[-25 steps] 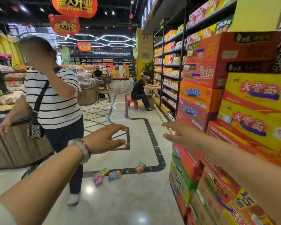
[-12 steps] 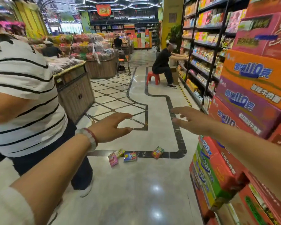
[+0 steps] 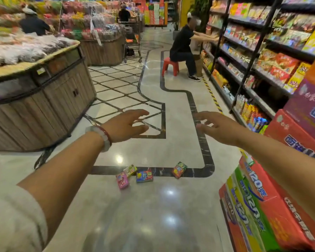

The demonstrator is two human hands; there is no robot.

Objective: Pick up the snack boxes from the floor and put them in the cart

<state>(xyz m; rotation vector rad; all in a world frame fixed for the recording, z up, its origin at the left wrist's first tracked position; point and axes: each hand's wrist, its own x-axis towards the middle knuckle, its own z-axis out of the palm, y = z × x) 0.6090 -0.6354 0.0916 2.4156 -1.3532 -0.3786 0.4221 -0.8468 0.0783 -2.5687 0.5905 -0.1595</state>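
- My left hand (image 3: 125, 125) is held out in the air above the black line (image 3: 205, 157) on the floor; its fingers are spread apart and hold nothing; a bead bracelet (image 3: 103, 134) sits on that wrist
- My right hand (image 3: 219, 129) is held out too, over the black line where it runs away from me; its fingers are apart and loose, holding nothing
- Four snack boxes lie on the floor by the near part of the black line, well below both hands
- The pink box (image 3: 122, 180) lies just on my side of the line; the green box (image 3: 130, 170) touches it and rests on the line
- The blue box (image 3: 144, 176) lies just beside those two, half on the line
- The red and green box (image 3: 179, 169) stands tilted on the line, apart from the other three
- Big stacked cartons (image 3: 273, 211) stand to the right of the line; a wooden stand (image 3: 44, 99) is to the left of it
- Far along the line a person sits on a red stool (image 3: 170, 66) by the shelves (image 3: 258, 57); a cart (image 3: 133, 42) stands far back, left of the line
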